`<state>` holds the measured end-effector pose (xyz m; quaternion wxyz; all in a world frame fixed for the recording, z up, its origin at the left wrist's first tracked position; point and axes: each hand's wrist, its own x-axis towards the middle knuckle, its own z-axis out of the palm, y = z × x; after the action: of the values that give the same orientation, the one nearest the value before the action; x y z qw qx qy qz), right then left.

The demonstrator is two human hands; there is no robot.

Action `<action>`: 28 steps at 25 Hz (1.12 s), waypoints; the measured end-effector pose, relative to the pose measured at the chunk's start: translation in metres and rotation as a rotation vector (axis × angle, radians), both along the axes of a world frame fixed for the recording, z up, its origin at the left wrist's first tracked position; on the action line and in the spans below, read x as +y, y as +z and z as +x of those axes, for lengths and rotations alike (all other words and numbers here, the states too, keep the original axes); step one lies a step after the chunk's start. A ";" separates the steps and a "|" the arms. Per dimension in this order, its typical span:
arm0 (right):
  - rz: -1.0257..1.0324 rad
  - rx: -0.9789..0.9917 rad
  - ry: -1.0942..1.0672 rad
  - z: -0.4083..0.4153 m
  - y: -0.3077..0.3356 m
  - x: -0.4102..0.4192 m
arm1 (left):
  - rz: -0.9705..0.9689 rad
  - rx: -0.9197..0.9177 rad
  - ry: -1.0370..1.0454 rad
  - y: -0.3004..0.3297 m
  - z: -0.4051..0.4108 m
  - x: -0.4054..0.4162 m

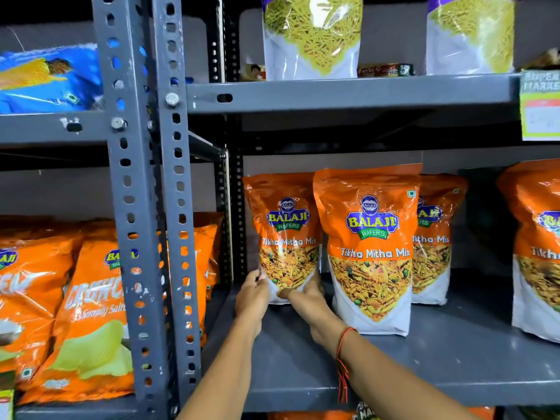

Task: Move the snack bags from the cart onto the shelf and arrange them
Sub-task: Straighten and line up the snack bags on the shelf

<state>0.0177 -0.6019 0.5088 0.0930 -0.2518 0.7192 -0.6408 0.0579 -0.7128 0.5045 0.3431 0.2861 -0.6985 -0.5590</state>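
On the grey metal shelf (424,353), at its left end near the perforated upright (172,207): an orange Tikha Mitha Mix bag (283,225), standing upright toward the back, gripped at its lower corners by both hands. Left hand (252,295) clamped on the bag's lower left edge, fingers curled round the side. Right hand (309,294) clamped on the lower right corner, thumb across the white bottom panel, red thread bracelet (342,353) at the wrist. Just beside it to the right, and nearer the front edge: a second orange bag (369,247) of the same kind, upright, overlapping the held bag's right side. Behind that, partly hidden: a third bag (433,237), also upright. Further right, well apart and cut off by the frame edge: a fourth bag (536,253). One level up: two clear-fronted bags of yellow sev (312,37), standing, with a price tag (541,107) hanging from the shelf edge at far right. Left of the upright, on the neighbouring rack: orange chip bags (88,313) leaning together below, a blue bag (51,80) lying above. No cart within the frame.
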 end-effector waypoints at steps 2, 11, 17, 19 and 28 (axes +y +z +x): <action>-0.004 -0.019 -0.010 -0.001 0.000 0.002 | -0.035 -0.018 -0.030 0.000 -0.001 0.004; -0.054 -0.049 -0.050 0.000 -0.001 0.003 | -0.130 -0.089 -0.097 -0.008 -0.007 0.009; 0.027 0.180 0.001 0.032 0.004 0.016 | -0.295 0.014 0.283 0.004 0.011 0.022; -0.098 0.387 -0.024 0.035 0.004 0.039 | -0.342 0.225 0.356 0.010 0.019 0.033; -0.279 0.372 -0.267 -0.042 0.016 0.185 | -0.162 0.003 -0.506 0.002 -0.007 0.092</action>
<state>-0.0243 -0.4172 0.5248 -0.1619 -0.2786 0.6555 -0.6830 0.0512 -0.6204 0.5070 0.2151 0.0729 -0.7897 -0.5699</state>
